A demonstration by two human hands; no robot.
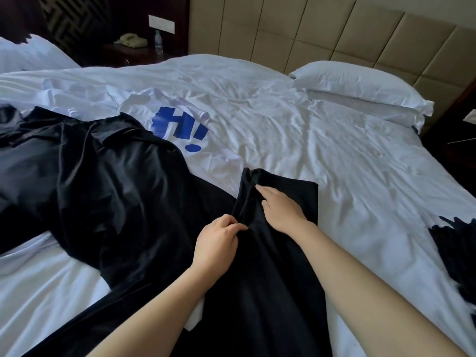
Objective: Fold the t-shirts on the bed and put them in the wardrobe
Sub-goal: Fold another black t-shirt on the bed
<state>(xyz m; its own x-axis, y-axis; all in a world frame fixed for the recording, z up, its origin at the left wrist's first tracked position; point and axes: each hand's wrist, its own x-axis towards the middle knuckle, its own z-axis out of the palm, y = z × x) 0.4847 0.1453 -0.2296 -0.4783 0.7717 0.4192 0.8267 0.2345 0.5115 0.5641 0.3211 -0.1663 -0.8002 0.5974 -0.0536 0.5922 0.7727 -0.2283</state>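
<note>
Both left hand (219, 239), right hand (282, 208) pinch black t-shirt (270, 292).

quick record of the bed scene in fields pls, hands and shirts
left hand: pinches a fold of the black t-shirt
right hand: lies on the same shirt, grip unclear
white t-shirt: blue print, unfolded, partly under the crumpled black garment
bed: white sheet, wrinkled
pillow: far right of the bed
</note>
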